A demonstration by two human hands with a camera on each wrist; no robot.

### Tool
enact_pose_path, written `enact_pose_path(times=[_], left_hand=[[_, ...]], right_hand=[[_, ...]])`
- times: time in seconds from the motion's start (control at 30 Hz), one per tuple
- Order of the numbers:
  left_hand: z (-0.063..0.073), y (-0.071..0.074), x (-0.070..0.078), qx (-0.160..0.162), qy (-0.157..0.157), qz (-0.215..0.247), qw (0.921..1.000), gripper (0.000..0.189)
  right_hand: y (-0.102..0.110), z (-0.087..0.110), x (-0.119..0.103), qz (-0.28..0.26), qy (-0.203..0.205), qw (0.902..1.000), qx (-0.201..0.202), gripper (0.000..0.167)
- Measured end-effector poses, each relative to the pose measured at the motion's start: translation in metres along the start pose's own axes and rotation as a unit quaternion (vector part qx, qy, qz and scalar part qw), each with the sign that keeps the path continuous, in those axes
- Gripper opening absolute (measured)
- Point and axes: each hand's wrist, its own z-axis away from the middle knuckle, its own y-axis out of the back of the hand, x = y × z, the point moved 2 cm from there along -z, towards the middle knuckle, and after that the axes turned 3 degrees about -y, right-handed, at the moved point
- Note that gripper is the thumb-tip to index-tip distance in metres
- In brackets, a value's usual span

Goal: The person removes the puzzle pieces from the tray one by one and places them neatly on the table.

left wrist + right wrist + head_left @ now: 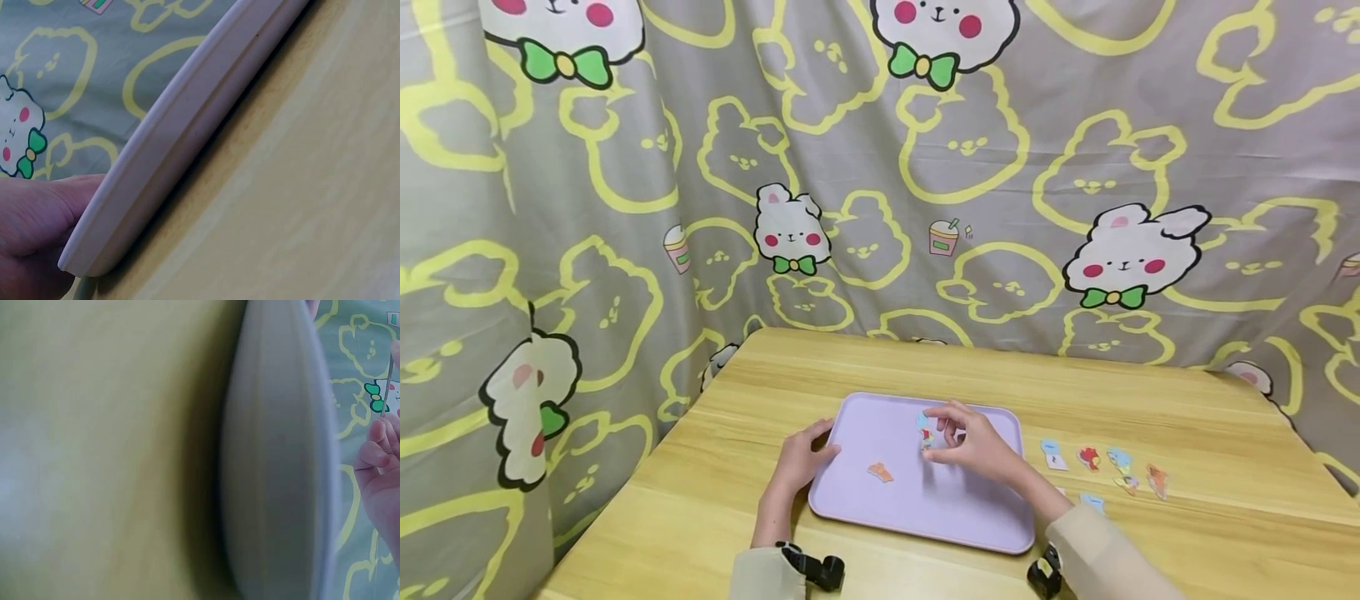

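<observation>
A lilac tray [958, 527] lies on the wooden table. At its left edge my left hand [800, 457] grips the rim, the thumb over the edge. The left wrist view shows that hand [37, 231] against the tray's side wall [162, 137]. Above the tray's middle, my right hand [973, 442] pinches a small flat cutout piece [927, 435], blue at the top with red and yellow below, between thumb and fingers. In the right wrist view the piece appears edge-on as a thin strip [388, 387] at the fingertips. An orange cutout [881, 472] lies on the tray, left of the right hand.
Right of the tray, several cutouts lie on the table [1225, 417], among them a red one [1088, 458], a blue one [1120, 459] and an orange-brown one [1157, 481]. A blue and white piece [1053, 455] is nearer the tray. A patterned curtain [865, 167] hangs behind the table.
</observation>
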Motion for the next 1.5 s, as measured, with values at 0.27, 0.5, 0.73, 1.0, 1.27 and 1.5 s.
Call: enact_pose_path(times=[0.27, 0.5, 0.73, 1.0, 1.27, 1.5], left_hand=[[0.000, 0.001, 0.000, -0.002, -0.001, 0.000, 1.0000, 0.048], [0.000, 0.001, 0.000, -0.004, 0.001, 0.003, 1.0000, 0.048], [0.000, 0.001, -0.001, -0.007, -0.002, -0.006, 1.0000, 0.048], [0.000, 0.002, 0.000, -0.007, -0.006, -0.017, 0.9998, 0.047], [0.001, 0.003, 0.000, -0.002, -0.009, -0.016, 0.9998, 0.047], [0.001, 0.003, 0.002, -0.002, -0.010, -0.015, 0.9998, 0.047]], right_hand=[[0.010, 0.010, 0.004, -0.005, 0.016, 0.9997, 0.020, 0.056], [0.020, 0.022, 0.011, 0.000, 0.015, 0.9994, 0.032, 0.055], [0.036, 0.043, 0.019, -0.001, -0.006, 0.9992, 0.040, 0.054], [0.066, 0.082, 0.032, 0.011, -0.008, 0.9976, 0.068, 0.051], [0.085, 0.109, 0.044, 0.043, 0.002, 0.9963, 0.075, 0.049], [0.101, 0.140, 0.051, 0.090, 0.015, 0.9910, 0.098, 0.052]])
